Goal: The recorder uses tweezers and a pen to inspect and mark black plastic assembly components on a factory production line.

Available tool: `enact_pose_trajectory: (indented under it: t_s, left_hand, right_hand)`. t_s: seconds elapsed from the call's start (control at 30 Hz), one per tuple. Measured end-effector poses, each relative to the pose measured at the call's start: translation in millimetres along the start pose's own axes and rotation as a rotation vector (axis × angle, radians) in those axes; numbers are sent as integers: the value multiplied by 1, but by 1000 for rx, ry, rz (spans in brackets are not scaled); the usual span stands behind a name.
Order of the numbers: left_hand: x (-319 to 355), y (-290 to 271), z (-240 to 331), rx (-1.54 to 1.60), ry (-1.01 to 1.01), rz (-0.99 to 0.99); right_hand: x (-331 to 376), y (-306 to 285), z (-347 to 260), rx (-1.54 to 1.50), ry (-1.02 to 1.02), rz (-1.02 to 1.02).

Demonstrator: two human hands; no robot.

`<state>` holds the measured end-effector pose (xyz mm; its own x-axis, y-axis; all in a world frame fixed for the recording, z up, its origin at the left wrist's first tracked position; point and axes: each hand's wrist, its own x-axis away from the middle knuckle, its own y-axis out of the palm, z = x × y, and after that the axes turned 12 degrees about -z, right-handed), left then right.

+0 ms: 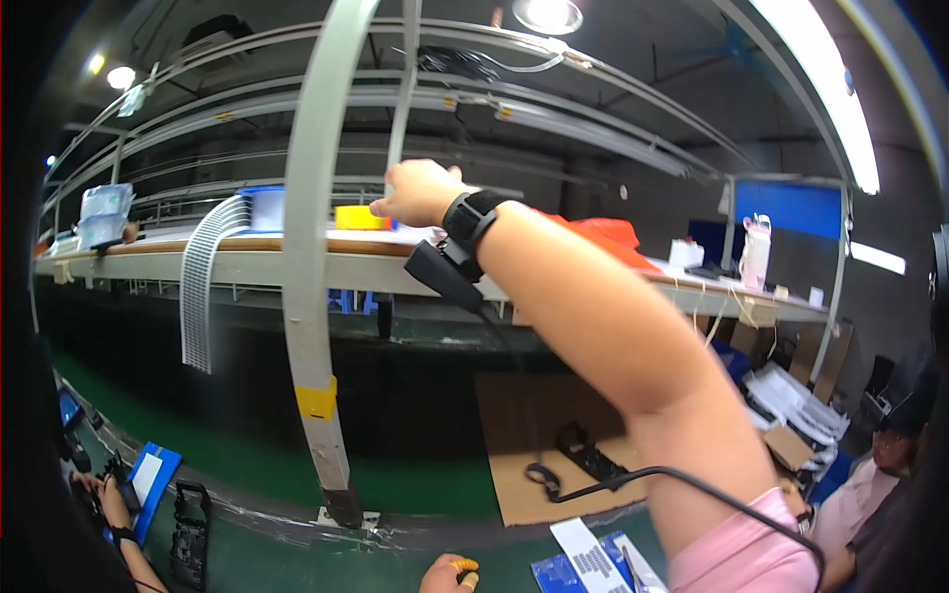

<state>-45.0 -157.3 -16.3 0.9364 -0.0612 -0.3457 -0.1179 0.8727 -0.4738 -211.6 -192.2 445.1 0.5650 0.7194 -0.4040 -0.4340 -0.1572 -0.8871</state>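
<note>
My right arm stretches up and forward to the raised shelf. My right hand [420, 193], with a black strap at the wrist, is at the shelf beside a yellow ring-shaped item [363, 217]. Its fingers are bent, and whatever they hold is hidden behind them. A black cabled device [443, 277] hangs under that wrist. Low at the frame's bottom edge is my left hand [450, 573], fingers curled, with yellow finger cots on; its contents cannot be made out. To its right lie a white label sheet [590, 558] on a blue pad [556, 575] and tweezers [630, 568].
A grey upright post [314, 296] stands left of my right hand. From the shelf hangs a white label strip [203, 296] near a blue bin [263, 210]. Black plastic frames lie on cardboard [514, 435] and at lower left [190, 534]. Co-workers' hands [114, 506] work at left; another person sits right.
</note>
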Motion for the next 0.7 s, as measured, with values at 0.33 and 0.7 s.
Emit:
enact_pose_trajectory:
  t_s: [0.33,0.7]
  left_hand:
    - [-20,25,1,-50,-39,-36]
    - [-21,44,-17,220,-222,-14]
  right_hand:
    - [343,49,36,-396,-605,-542]
    - [532,248,118,-507,693,-549]
